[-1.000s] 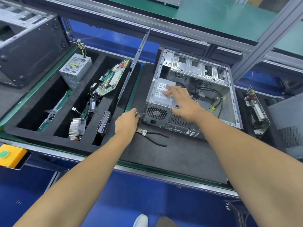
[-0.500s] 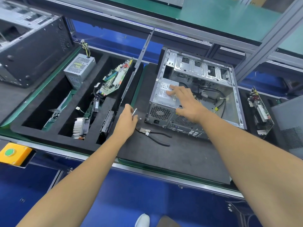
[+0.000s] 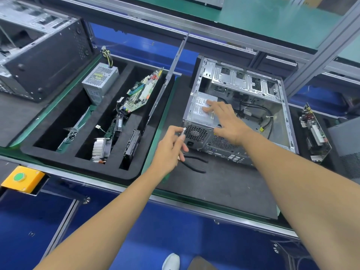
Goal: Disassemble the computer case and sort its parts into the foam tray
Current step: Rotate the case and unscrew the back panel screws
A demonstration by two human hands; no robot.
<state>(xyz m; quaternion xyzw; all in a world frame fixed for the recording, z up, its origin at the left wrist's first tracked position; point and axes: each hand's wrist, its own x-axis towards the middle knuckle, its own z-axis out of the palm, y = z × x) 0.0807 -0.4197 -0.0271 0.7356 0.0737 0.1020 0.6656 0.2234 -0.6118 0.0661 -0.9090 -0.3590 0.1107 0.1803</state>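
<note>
An open computer case (image 3: 280, 121) lies on its side on a dark mat, with a grey power supply (image 3: 200, 112) in its near left corner. My right hand (image 3: 228, 121) rests flat on top of the power supply with straight fingers. My left hand (image 3: 171, 147) pinches a thin silver tool (image 3: 183, 131) whose tip is at the case's rear left corner, next to the fan grille (image 3: 196, 133). The black foam tray (image 3: 83, 152) to the left holds a second power supply (image 3: 100, 80), a motherboard (image 3: 140, 94), a heatsink (image 3: 99, 149) and a drive (image 3: 132, 145).
Black-handled pliers (image 3: 194, 162) lie on the mat below my left hand. A side panel (image 3: 171, 69) leans in the tray's right slot. Another case (image 3: 39, 55) stands at far left and a circuit board (image 3: 313, 133) at right. A yellow button box (image 3: 21, 178) sits at the bench edge.
My left hand has lifted off the mat with the thin silver tool and moved right and up to the case's rear corner. My right hand stays on the power supply.
</note>
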